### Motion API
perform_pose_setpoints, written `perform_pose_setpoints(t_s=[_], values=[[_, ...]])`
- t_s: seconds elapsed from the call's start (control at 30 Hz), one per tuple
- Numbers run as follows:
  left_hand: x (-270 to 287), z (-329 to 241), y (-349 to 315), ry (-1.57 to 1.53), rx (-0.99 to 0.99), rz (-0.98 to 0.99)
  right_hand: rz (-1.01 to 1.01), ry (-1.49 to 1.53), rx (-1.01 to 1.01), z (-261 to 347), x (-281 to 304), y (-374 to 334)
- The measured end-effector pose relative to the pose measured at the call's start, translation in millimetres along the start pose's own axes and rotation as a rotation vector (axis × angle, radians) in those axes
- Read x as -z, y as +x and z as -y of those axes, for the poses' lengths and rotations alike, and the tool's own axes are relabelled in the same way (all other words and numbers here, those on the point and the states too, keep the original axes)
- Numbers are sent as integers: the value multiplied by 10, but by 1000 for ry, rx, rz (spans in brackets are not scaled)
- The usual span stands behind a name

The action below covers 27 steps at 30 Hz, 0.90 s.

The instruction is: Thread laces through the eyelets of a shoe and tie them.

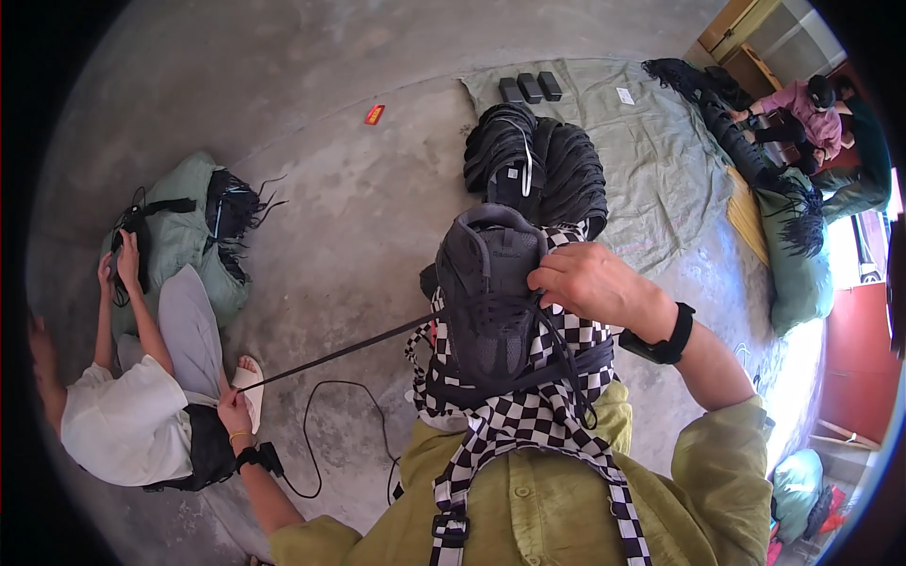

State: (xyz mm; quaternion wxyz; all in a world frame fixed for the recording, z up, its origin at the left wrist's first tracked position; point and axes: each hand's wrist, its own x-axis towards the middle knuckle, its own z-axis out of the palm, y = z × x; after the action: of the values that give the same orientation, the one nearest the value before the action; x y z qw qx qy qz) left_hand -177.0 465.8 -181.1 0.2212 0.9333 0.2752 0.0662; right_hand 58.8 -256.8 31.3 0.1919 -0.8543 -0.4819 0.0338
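Observation:
A dark grey lace-up sneaker [486, 335] rests on my lap over a black-and-white checked apron [510, 429], its heel pointing away from me. Stretched far out to the left, my left hand [238, 413] is closed on one end of a black shoelace [349, 349], which runs taut from the shoe's eyelets. My right hand [590, 283] pinches the right edge of the shoe opening beside the tongue; whether a lace lies between those fingers is hidden. Loose black lace hangs down the shoe's right side.
Strung black shoes [566, 174] lie just ahead, beside a green sheet [651, 160] carrying several dark blocks [528, 88]. On the left a person in white [142, 415] works next to a green sack [179, 226]. Other people [802, 118] sit far right near another sack [800, 255].

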Motion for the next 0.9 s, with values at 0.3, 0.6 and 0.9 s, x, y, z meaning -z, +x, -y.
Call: perform_pose_setpoints(t_s=[0.3,0.6,0.9], values=[[250,-129,-16,-591,145,-101,-4,93,-51,54,96,173],[-343,-3928,-467,-1139,-174,182,-209,137,-131,390,-225,292],[-1043,-5007,-888,-1344,-400,505,-244,280,-341,369,-311,199]])
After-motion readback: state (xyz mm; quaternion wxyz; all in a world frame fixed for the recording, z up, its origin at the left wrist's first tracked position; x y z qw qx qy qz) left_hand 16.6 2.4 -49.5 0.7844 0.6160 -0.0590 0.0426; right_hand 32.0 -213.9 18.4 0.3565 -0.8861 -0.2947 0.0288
